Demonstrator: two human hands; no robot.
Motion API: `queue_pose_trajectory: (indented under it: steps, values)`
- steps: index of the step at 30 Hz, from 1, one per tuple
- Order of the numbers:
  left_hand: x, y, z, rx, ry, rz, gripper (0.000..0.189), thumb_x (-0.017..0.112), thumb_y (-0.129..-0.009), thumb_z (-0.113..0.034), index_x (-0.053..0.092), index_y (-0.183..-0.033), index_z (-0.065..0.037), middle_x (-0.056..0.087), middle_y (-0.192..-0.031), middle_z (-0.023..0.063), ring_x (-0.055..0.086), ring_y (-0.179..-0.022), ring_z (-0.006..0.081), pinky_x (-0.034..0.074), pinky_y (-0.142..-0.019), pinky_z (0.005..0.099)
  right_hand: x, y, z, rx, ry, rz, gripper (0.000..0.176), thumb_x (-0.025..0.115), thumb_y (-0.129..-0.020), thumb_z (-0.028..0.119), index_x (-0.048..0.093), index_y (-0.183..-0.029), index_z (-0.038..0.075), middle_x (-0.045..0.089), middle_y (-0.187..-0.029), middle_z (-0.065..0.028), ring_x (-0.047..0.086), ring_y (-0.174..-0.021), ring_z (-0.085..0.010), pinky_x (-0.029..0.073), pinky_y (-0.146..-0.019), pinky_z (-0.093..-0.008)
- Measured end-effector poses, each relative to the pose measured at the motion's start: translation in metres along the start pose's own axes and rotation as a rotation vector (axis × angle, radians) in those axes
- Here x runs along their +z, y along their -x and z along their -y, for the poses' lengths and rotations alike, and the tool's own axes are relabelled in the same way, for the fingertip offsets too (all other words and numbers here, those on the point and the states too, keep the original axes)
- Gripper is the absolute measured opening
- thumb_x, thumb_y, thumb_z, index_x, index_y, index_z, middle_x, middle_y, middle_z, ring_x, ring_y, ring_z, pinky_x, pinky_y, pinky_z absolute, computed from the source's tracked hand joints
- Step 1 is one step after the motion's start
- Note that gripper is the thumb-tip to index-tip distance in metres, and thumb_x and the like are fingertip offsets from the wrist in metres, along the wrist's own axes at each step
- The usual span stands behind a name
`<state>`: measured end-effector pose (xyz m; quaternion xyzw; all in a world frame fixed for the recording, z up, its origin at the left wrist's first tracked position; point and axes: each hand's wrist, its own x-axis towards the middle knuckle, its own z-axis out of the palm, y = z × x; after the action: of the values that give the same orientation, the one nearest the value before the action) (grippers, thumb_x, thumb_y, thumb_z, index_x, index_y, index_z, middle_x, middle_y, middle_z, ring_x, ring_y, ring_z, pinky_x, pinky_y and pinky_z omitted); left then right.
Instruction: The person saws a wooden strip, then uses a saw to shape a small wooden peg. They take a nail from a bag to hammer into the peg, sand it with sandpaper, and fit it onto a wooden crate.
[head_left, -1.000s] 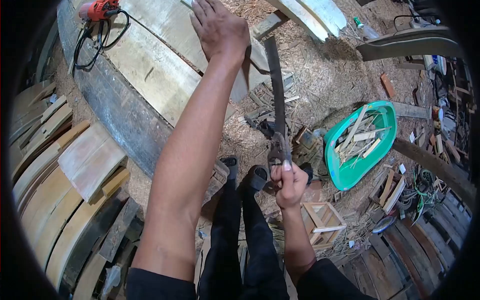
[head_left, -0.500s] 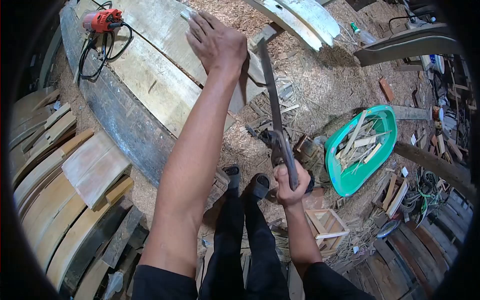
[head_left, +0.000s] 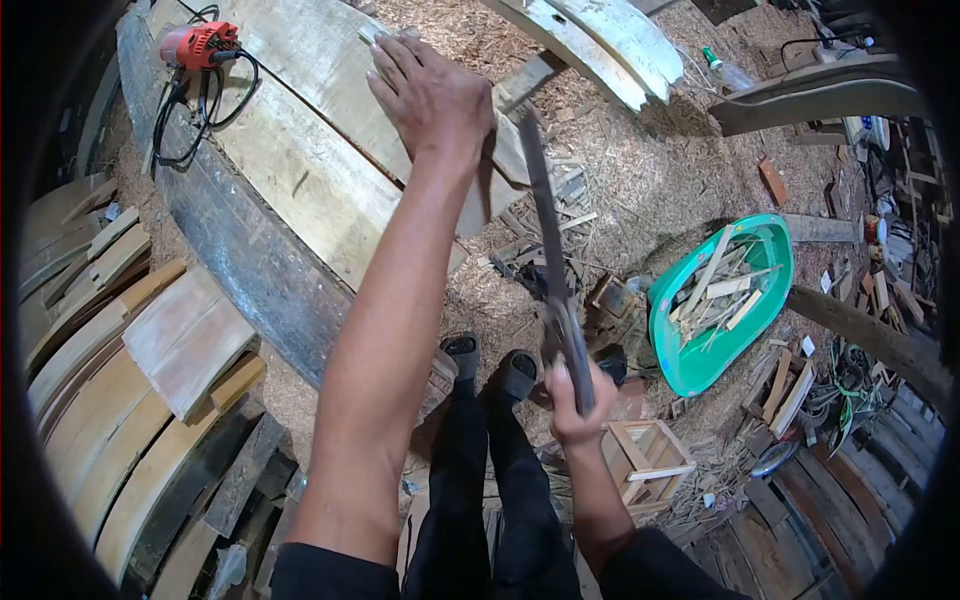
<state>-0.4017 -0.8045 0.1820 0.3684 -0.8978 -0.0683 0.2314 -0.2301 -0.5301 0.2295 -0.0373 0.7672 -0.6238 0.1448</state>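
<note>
My left hand rests over the far end of a pale wooden board, its fingers closed around a small light piece whose tip shows at the fingertips. My right hand is wrapped round the handle of a handsaw. The saw's long dark blade points away from me, its far end beside the board's right edge, near my left wrist. Whether the teeth touch wood cannot be made out.
A red power tool with a black cord lies on the boards at the upper left. Curved wooden pieces are stacked at the left. A green tub of wood scraps and a small wooden frame stand on the right.
My right hand and the saw have moved slightly back toward me. My left hand has stayed nearly in place.
</note>
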Motion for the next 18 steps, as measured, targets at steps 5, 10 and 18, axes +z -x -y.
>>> queue_pose_trajectory:
  steps: [5, 10, 18]
  values:
    - [-0.004, 0.002, 0.000, 0.014, -0.018, 0.004, 0.064, 0.040, -0.090, -0.020, 0.026, -0.141, 0.017, 0.026, -0.149, 0.0335, 0.021, -0.143, 0.0415, 0.013, -0.118, 0.0487, 0.013, -0.053, 0.007, 0.126, -0.069, 0.077, 0.013, 0.063, -0.089, 0.011, 0.063, -0.080, 0.001, 0.047, -0.057, 0.0023, 0.045, -0.053, -0.0058, 0.036, -0.048, -0.0248]
    - [0.002, -0.002, 0.000, 0.005, -0.034, -0.006, 0.065, 0.040, -0.090, -0.020, 0.026, -0.141, 0.017, 0.027, -0.148, 0.0343, 0.023, -0.142, 0.0423, 0.015, -0.118, 0.0487, -0.008, 0.011, -0.009, 0.148, -0.130, 0.019, 0.014, 0.063, -0.087, 0.012, 0.066, -0.084, -0.002, 0.055, -0.061, 0.0005, 0.049, -0.055, -0.0066, 0.040, -0.051, -0.0242]
    - [0.003, 0.002, 0.000, 0.013, 0.001, -0.012, 0.064, 0.038, -0.090, -0.020, 0.025, -0.141, 0.016, 0.025, -0.149, 0.0339, 0.021, -0.143, 0.0409, 0.012, -0.119, 0.0468, 0.000, 0.000, -0.010, 0.003, -0.027, 0.032, 0.013, 0.063, -0.088, 0.011, 0.063, -0.084, -0.001, 0.052, -0.060, 0.0010, 0.047, -0.054, -0.0065, 0.037, -0.051, -0.0234]
